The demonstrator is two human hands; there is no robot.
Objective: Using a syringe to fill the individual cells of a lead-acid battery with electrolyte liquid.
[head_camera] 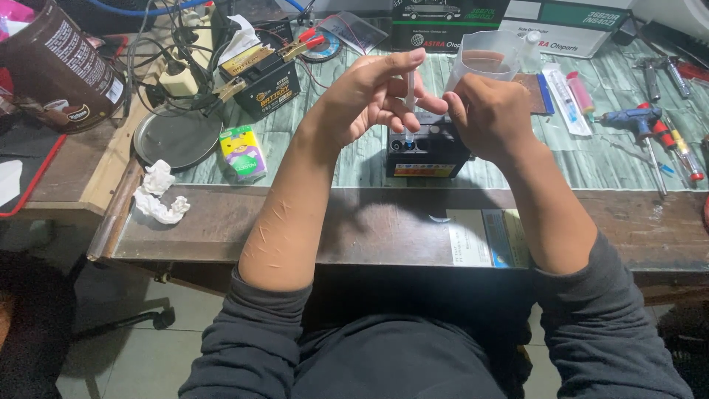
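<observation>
1. Head view: the left hand (369,92) pinches a slim clear syringe (410,103) between thumb and fingers, its long axis upright, tip down.
2. The syringe tip sits at an opening on top of the small black battery (427,151), which stands on the green-topped workbench (591,159), directly below both hands.
3. The right hand (487,114) is curled closed just beside the syringe, touching the battery's right side; what its fingers hold cannot be told.
4. A clear measuring cup (484,59) stands just behind the hands.
5. The left hand is nearer the syringe.
</observation>
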